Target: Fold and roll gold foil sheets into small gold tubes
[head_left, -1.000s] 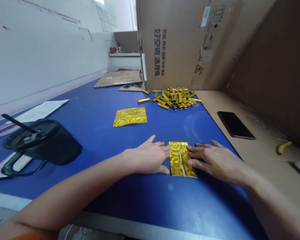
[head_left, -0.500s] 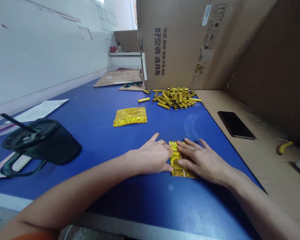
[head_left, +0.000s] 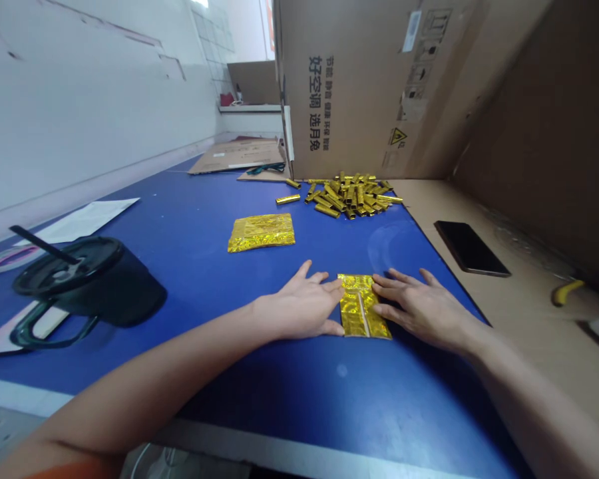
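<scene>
A shiny gold foil piece (head_left: pixel 352 311) lies flat on the blue table (head_left: pixel 204 266), with a pale narrow slit down its middle. My left hand (head_left: pixel 307 303) rests at its left edge, fingers spread, fingertips and thumb touching the foil. At the right edge, my right hand (head_left: pixel 419 306) lies with its fingers apart, tips on the foil. Farther back and to the left is a flat stack of gold foil (head_left: pixel 262 233). Many small gold tubes (head_left: pixel 349 196) are heaped near the table's far side, with a lone tube (head_left: pixel 287 199) left of the heap.
A dark lidded mug (head_left: pixel 124 286) with a straw stands at the left, near a white sheet (head_left: pixel 84 219). A large cardboard box (head_left: pixel 359 86) rises behind the tubes. On the brown surface at right lies a phone (head_left: pixel 472 248). Flat cardboard (head_left: pixel 234 155) lies far back.
My right hand has moved right and slightly up, uncovering more of the gold foil. The foil sits slightly farther from the table's front edge. My left hand has shifted up a little.
</scene>
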`<action>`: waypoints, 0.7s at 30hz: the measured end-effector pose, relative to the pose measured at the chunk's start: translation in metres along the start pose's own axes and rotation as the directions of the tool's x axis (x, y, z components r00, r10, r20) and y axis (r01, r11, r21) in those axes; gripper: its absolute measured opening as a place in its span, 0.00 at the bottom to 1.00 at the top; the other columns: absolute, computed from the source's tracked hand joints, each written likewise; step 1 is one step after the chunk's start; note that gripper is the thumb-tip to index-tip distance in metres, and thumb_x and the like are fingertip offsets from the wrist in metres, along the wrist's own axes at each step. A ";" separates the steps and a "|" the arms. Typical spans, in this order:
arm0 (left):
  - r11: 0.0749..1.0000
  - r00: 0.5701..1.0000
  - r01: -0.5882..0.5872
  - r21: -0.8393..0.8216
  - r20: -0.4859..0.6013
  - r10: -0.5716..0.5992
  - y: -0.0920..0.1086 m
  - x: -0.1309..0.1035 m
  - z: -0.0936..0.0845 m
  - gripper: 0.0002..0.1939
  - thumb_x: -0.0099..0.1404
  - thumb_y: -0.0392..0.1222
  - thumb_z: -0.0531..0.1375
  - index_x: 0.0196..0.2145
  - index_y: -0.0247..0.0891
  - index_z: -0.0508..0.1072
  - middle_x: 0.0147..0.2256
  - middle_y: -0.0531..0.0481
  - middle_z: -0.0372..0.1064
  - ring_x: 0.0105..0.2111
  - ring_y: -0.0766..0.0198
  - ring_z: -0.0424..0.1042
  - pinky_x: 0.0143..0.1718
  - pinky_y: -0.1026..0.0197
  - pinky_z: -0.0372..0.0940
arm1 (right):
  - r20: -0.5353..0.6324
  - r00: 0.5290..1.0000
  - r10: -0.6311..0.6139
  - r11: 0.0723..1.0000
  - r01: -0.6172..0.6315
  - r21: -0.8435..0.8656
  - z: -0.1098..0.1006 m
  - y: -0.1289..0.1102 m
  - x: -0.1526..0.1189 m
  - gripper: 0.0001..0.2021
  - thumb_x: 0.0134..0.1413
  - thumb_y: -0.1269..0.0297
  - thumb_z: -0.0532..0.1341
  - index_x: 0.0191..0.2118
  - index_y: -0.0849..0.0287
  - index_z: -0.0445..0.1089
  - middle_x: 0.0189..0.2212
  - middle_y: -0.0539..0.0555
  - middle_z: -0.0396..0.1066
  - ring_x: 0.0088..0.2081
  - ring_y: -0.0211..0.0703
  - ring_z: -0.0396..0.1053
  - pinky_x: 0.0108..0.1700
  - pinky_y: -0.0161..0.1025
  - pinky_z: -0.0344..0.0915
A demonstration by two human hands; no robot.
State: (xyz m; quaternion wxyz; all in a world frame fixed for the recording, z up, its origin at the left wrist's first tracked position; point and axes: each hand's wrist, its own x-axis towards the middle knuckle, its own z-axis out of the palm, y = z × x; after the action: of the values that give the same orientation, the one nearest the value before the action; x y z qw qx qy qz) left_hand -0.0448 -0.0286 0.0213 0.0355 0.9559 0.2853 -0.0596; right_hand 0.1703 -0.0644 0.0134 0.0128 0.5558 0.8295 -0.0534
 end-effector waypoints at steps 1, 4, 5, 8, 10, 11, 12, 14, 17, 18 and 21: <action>1.000 1.000 0.007 0.001 -0.006 -0.007 -0.002 0.001 0.001 0.31 0.57 0.56 0.52 0.53 0.35 0.56 0.53 0.41 0.55 0.53 0.47 0.51 0.52 0.40 0.36 | -0.016 1.000 0.018 1.000 -0.018 -0.013 0.002 0.001 0.002 0.21 0.55 0.51 0.44 0.50 0.51 0.61 0.55 0.52 0.55 0.57 0.55 0.47 0.51 0.65 0.40; 1.000 1.000 0.021 0.000 0.000 -0.021 -0.005 0.002 0.004 0.31 0.57 0.56 0.52 0.53 0.35 0.55 0.55 0.41 0.52 0.54 0.47 0.50 0.51 0.39 0.36 | -0.025 0.998 0.058 0.997 -0.059 -0.039 0.006 0.002 0.004 0.22 0.54 0.50 0.45 0.51 0.52 0.60 0.56 0.55 0.53 0.57 0.57 0.45 0.51 0.65 0.42; 1.000 1.000 0.024 -0.002 0.005 -0.024 -0.006 0.002 0.004 0.32 0.57 0.57 0.52 0.54 0.35 0.55 0.55 0.41 0.51 0.54 0.47 0.50 0.51 0.39 0.36 | -0.020 0.997 0.068 0.997 -0.069 -0.043 0.006 0.003 0.004 0.23 0.54 0.50 0.45 0.52 0.52 0.60 0.56 0.55 0.52 0.57 0.57 0.45 0.50 0.65 0.43; 1.000 1.000 0.022 -0.008 0.018 -0.022 -0.006 0.001 0.004 0.34 0.56 0.57 0.52 0.54 0.35 0.53 0.56 0.40 0.49 0.54 0.47 0.49 0.52 0.39 0.36 | -0.006 0.997 0.079 0.996 -0.079 -0.048 0.006 0.007 0.001 0.24 0.53 0.48 0.45 0.52 0.50 0.60 0.56 0.57 0.52 0.57 0.58 0.46 0.50 0.64 0.45; 1.000 1.000 0.017 -0.014 0.024 -0.017 -0.006 0.000 0.005 0.34 0.56 0.57 0.52 0.55 0.35 0.52 0.56 0.40 0.48 0.54 0.47 0.49 0.52 0.40 0.36 | -0.011 0.996 0.087 0.995 -0.087 -0.057 0.004 0.012 0.000 0.24 0.52 0.46 0.44 0.50 0.50 0.62 0.56 0.58 0.52 0.56 0.58 0.47 0.50 0.64 0.44; 1.000 1.000 0.015 -0.017 0.026 -0.015 -0.006 0.000 0.005 0.34 0.56 0.57 0.52 0.55 0.35 0.52 0.56 0.40 0.48 0.55 0.47 0.48 0.52 0.40 0.37 | -0.016 0.996 0.091 0.994 -0.092 -0.059 0.003 0.014 0.000 0.25 0.52 0.46 0.44 0.49 0.51 0.64 0.56 0.59 0.53 0.56 0.58 0.47 0.50 0.63 0.44; 1.000 1.000 0.011 -0.018 0.022 -0.010 -0.006 0.001 0.005 0.34 0.56 0.57 0.52 0.55 0.34 0.53 0.56 0.40 0.48 0.55 0.47 0.47 0.52 0.40 0.37 | -0.024 0.995 0.094 0.994 -0.095 -0.057 0.002 0.016 0.001 0.24 0.52 0.46 0.45 0.48 0.52 0.65 0.55 0.59 0.54 0.56 0.57 0.48 0.51 0.63 0.44; 1.000 1.000 -0.010 -0.017 -0.003 0.010 -0.006 0.002 0.005 0.34 0.56 0.57 0.53 0.54 0.33 0.54 0.56 0.39 0.48 0.56 0.48 0.45 0.53 0.42 0.38 | -0.039 0.997 0.067 0.997 -0.069 -0.030 0.001 0.018 0.002 0.22 0.52 0.49 0.46 0.47 0.52 0.66 0.54 0.58 0.56 0.55 0.54 0.51 0.52 0.60 0.45; 0.998 0.996 -0.063 -0.029 -0.057 0.062 -0.007 0.003 0.006 0.32 0.56 0.55 0.54 0.52 0.32 0.56 0.55 0.38 0.50 0.56 0.52 0.45 0.54 0.50 0.42 | -0.047 0.999 -0.021 0.999 0.022 0.037 -0.001 0.018 0.000 0.19 0.51 0.59 0.51 0.49 0.52 0.63 0.55 0.55 0.55 0.56 0.49 0.51 0.54 0.53 0.48; 0.996 0.994 -0.082 -0.041 -0.069 0.079 -0.007 0.004 0.005 0.31 0.56 0.55 0.54 0.52 0.32 0.56 0.54 0.38 0.52 0.56 0.54 0.48 0.54 0.52 0.43 | -0.042 0.998 -0.043 0.998 0.045 0.051 -0.001 0.017 -0.001 0.20 0.48 0.64 0.53 0.50 0.52 0.62 0.56 0.54 0.54 0.56 0.48 0.49 0.54 0.52 0.48; 0.990 0.990 -0.119 -0.072 -0.086 0.113 -0.008 0.004 0.004 0.29 0.56 0.52 0.55 0.52 0.35 0.56 0.51 0.41 0.57 0.52 0.56 0.55 0.53 0.53 0.45 | -0.014 0.998 -0.054 0.997 0.054 0.055 0.000 0.015 -0.007 0.26 0.41 0.72 0.53 0.51 0.51 0.60 0.58 0.53 0.49 0.57 0.49 0.46 0.54 0.53 0.48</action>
State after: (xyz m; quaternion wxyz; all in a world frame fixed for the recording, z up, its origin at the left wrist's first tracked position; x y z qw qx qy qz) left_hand -0.0460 -0.0205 0.0168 0.0642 0.9705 0.2325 -0.0074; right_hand 0.1864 -0.0650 0.0127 -0.0092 0.5336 0.8425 -0.0731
